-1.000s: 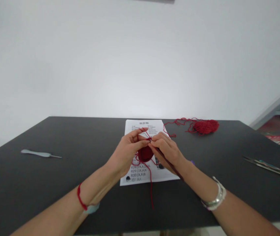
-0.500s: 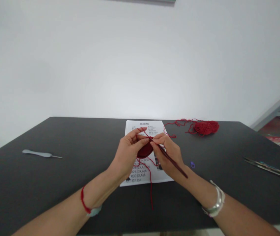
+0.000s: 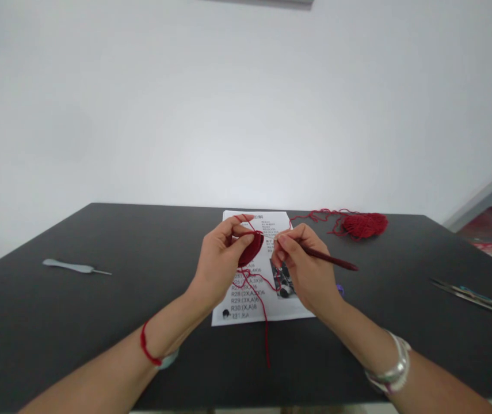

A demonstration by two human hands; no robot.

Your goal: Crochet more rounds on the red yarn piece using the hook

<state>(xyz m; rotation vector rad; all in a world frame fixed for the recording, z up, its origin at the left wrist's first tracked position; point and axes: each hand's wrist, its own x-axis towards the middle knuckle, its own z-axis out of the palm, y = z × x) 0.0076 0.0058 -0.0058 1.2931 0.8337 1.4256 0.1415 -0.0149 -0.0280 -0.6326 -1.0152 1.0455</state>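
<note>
Between thumb and fingers, my left hand (image 3: 218, 259) pinches a dark red crocheted piece (image 3: 251, 250), with red yarn running over its raised forefinger. My right hand (image 3: 306, 261) grips a crochet hook (image 3: 330, 259) with a dark red handle; the thin metal shaft points left and its tip is at the top edge of the piece. Both hands are above a printed sheet (image 3: 252, 313) with rows of text and a dark picture. A loose strand of red yarn (image 3: 266, 339) hangs down over the sheet and past its lower edge.
A ball of red yarn (image 3: 364, 225) lies at the back right of the dark table (image 3: 151, 241). A grey-handled hook tool (image 3: 71, 266) is on the left. Scissors or tweezers (image 3: 472, 296) lie at the right, and a small purple clip (image 3: 340, 290) sits beside my right wrist.
My right hand has moved right, away from my left, and the hook now lies flatter with its metal shaft showing. My left hand and the crocheted piece have shifted slightly left and up.
</note>
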